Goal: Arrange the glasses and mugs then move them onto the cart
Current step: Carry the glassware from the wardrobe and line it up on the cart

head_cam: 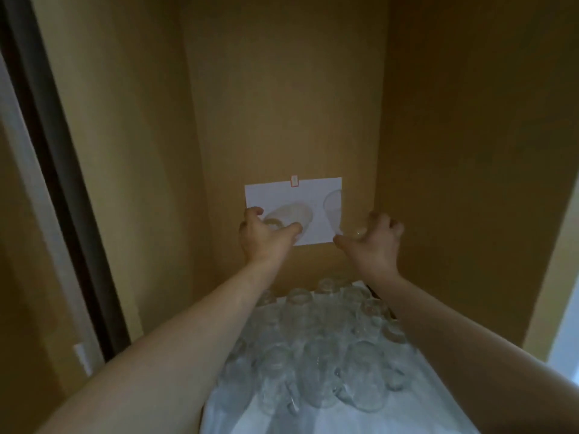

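Each hand grips one clear drinking glass, left hand [266, 234] and right hand [372, 239], raised before a white paper sheet [291, 195] above upturned clear glasses [316, 349] on the white-covered counter [416, 405]. Carrying step, probably; next needs steady lowering.

Dim alcove enclosed by three tan walls [282, 89]. A white paper sheet [291, 195] is fixed to the back wall by a small red-edged tab [294, 180]. A dark door frame [53, 170] runs down the left. Pale daylight enters at the lower right edge [564, 339].
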Tool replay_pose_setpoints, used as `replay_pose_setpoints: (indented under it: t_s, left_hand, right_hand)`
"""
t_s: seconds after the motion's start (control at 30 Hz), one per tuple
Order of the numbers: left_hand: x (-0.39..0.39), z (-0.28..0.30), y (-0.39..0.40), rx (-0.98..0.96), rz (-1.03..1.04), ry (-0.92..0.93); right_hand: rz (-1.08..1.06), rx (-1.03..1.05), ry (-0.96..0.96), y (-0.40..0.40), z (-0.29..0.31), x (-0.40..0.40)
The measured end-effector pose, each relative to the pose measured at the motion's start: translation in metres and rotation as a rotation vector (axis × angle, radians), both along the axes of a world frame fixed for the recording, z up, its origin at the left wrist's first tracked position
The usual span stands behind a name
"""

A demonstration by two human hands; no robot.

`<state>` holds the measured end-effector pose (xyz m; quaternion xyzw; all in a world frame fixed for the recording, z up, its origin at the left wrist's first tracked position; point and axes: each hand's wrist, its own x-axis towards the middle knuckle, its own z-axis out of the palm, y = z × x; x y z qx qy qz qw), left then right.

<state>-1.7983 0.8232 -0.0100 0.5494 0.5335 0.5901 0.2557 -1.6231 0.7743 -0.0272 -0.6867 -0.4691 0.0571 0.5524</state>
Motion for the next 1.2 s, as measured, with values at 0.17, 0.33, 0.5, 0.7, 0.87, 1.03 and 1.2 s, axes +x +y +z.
replay_pose_setpoints:
  t_s: [0.17, 0.33, 0.5, 0.7, 0.87, 1.03, 1.2]
  left_hand:
    - [0.006, -0.005, -0.042, -0.054, -0.117, 0.044]
    - [0.010, -0.014, -0.073, -0.010, -0.156, 0.040]
    - [0.015, -0.019, -0.090, 0.041, -0.244, -0.017]
    - [0.040, -0.012, -0.107, -0.012, -0.360, -0.017]
    - [0.076, -0.004, -0.125, -0.065, -0.437, 0.036]
    - [0.117, -0.007, -0.151, -0.089, -0.575, 0.009]
    - [0.164, -0.009, -0.188, -0.067, -0.838, -0.089]
  right_hand:
    - [-0.002, 0.040, 0.060, -0.046, -0.006, -0.007]
    - [-0.080, 0.010, 0.065, -0.086, -0.016, -0.006]
    - [-0.113, -0.033, 0.033, -0.113, -0.021, -0.002]
    - [-0.221, 0.021, -0.034, -0.142, -0.017, 0.011]
    - [-0.306, 0.151, -0.111, -0.178, -0.013, 0.035]
    - [-0.388, 0.242, -0.139, -0.210, -0.019, 0.075]
    - [-0.489, 0.309, -0.126, -0.247, -0.023, 0.123]
